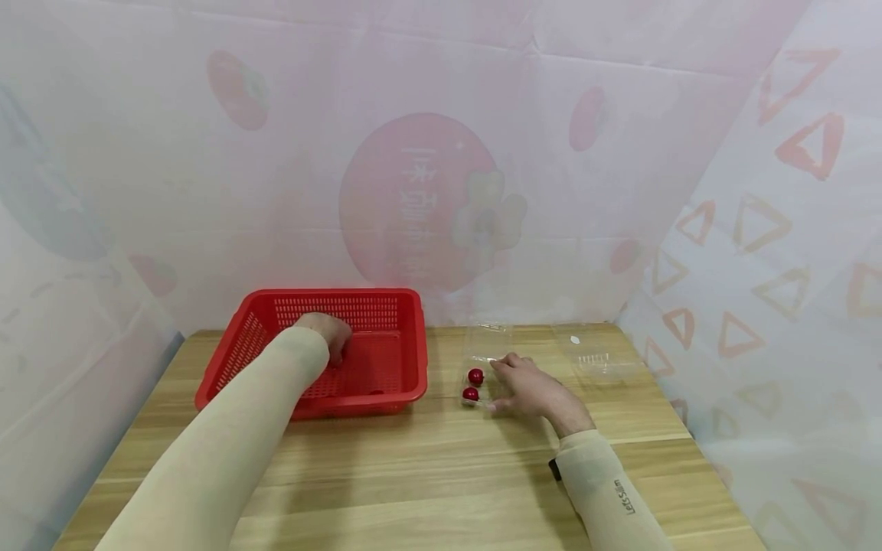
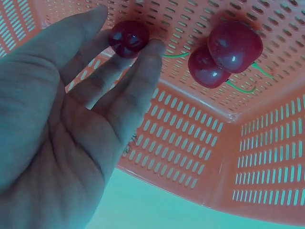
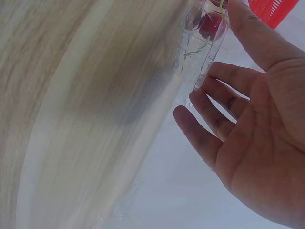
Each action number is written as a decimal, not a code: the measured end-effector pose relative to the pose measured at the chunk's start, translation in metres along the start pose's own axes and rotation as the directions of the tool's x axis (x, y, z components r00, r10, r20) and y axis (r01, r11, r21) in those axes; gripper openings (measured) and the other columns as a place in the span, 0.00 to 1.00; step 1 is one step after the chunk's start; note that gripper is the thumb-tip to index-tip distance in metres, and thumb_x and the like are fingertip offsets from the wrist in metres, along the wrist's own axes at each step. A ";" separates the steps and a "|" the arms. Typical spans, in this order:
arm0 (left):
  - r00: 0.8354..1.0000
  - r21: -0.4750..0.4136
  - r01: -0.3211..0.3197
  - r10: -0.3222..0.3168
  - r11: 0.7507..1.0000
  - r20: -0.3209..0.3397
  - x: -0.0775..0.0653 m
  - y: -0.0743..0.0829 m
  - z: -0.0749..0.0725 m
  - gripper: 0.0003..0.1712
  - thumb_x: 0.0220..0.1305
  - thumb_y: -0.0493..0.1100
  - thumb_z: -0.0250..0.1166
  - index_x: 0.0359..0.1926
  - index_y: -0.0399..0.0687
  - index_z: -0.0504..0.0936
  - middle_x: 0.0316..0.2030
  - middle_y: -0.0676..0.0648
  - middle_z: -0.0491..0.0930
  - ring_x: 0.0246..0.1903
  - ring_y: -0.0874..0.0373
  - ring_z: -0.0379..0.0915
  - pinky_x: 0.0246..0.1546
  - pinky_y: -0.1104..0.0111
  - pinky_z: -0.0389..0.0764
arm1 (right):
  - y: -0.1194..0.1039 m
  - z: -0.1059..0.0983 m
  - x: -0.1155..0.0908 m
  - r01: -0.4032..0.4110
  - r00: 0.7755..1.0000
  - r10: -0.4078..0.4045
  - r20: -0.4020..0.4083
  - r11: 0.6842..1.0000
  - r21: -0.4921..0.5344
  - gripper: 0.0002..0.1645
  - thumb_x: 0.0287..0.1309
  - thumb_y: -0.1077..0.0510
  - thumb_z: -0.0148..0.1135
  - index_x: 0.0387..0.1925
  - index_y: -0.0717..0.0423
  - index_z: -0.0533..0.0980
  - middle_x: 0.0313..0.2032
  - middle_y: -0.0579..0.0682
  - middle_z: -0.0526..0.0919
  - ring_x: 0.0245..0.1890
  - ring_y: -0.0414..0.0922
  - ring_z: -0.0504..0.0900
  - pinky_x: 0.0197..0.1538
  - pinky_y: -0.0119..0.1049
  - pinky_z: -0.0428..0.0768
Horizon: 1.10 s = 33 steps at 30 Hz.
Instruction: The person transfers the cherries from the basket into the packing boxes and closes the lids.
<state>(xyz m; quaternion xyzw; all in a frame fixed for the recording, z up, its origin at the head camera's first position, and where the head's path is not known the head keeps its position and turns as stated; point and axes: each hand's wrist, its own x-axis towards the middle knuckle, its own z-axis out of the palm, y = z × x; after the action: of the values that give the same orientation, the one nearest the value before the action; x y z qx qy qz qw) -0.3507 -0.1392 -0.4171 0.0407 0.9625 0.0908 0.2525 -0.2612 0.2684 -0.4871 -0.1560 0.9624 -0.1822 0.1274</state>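
A red cherry is pinched lightly, by the look of it, between the curled fingers and thumb of the left hand, upper left in the left wrist view. How hard it's being squeezed can't be told. It's glossy, so probably light and a bit slippery; best gripped round its fattest part rather than by a thin green stem. Two more cherries, touching each other, are seen upper right in that view, inside the red basket, which is left of centre in the head view.

The fingers of the right hand are loosely bent and spread apart, rested against the edge of a clear box. Thin plastic, likely dented or tipped easily, so it's better steadied gently by its rim. Two cherries are held in it, just right of centre in the head view. Another clear container is placed farther right on the wooden table.
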 end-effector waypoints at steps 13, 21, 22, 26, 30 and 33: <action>0.970 0.137 -0.243 0.238 0.960 0.050 0.012 -0.008 -0.006 0.11 0.76 0.36 0.77 0.55 0.51 0.90 0.47 0.47 0.86 0.49 0.49 0.78 0.46 0.59 0.85 | -0.001 0.001 0.000 0.001 1.000 -0.001 -0.003 1.000 -0.025 0.57 0.73 0.44 0.83 0.89 0.65 0.67 0.85 0.69 0.72 0.88 0.78 0.65 0.91 0.73 0.66; 0.936 0.087 -0.352 0.352 0.932 0.022 0.010 -0.007 -0.005 0.08 0.76 0.35 0.78 0.48 0.50 0.88 0.43 0.49 0.85 0.46 0.51 0.79 0.48 0.60 0.84 | -0.002 0.000 0.000 -0.004 1.000 0.004 0.002 1.000 -0.023 0.57 0.73 0.44 0.83 0.89 0.64 0.67 0.85 0.68 0.72 0.89 0.77 0.65 0.91 0.73 0.67; 0.930 0.084 -0.367 0.367 0.926 0.018 0.008 -0.006 -0.006 0.08 0.76 0.35 0.79 0.48 0.50 0.88 0.43 0.49 0.85 0.47 0.51 0.80 0.48 0.59 0.85 | -0.001 0.001 0.000 -0.005 1.000 0.005 0.002 1.000 -0.021 0.57 0.73 0.44 0.83 0.89 0.64 0.67 0.85 0.68 0.72 0.89 0.77 0.64 0.91 0.73 0.67; 0.915 0.052 -0.403 0.404 0.914 -0.003 -0.002 -0.003 -0.007 0.10 0.75 0.37 0.81 0.49 0.53 0.89 0.49 0.48 0.87 0.51 0.51 0.81 0.54 0.57 0.90 | -0.001 0.001 0.000 -0.007 1.000 0.007 0.003 1.000 -0.016 0.57 0.73 0.44 0.83 0.89 0.64 0.67 0.86 0.68 0.71 0.89 0.78 0.63 0.91 0.74 0.65; 0.897 0.029 -0.441 0.442 0.897 -0.026 -0.013 0.001 -0.007 0.11 0.74 0.37 0.82 0.50 0.55 0.91 0.51 0.49 0.88 0.53 0.51 0.82 0.56 0.56 0.92 | -0.002 0.001 0.000 -0.009 1.000 0.009 0.004 1.000 -0.012 0.57 0.73 0.44 0.83 0.89 0.64 0.67 0.86 0.68 0.71 0.90 0.78 0.62 0.91 0.75 0.63; 0.877 0.037 -0.477 0.478 0.878 -0.045 -0.020 0.006 -0.007 0.10 0.74 0.36 0.81 0.49 0.55 0.91 0.49 0.49 0.88 0.52 0.51 0.82 0.55 0.57 0.92 | -0.002 0.000 0.000 -0.014 1.000 0.014 0.005 1.000 -0.006 0.57 0.73 0.44 0.83 0.89 0.64 0.67 0.87 0.69 0.70 0.90 0.79 0.61 0.92 0.75 0.63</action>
<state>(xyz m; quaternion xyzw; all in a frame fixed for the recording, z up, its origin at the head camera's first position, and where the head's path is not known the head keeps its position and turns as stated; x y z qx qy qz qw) -0.3367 -0.1365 -0.4004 0.2773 0.9302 0.1391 0.1964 -0.2606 0.2665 -0.4864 -0.1502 0.9637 -0.1781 0.1306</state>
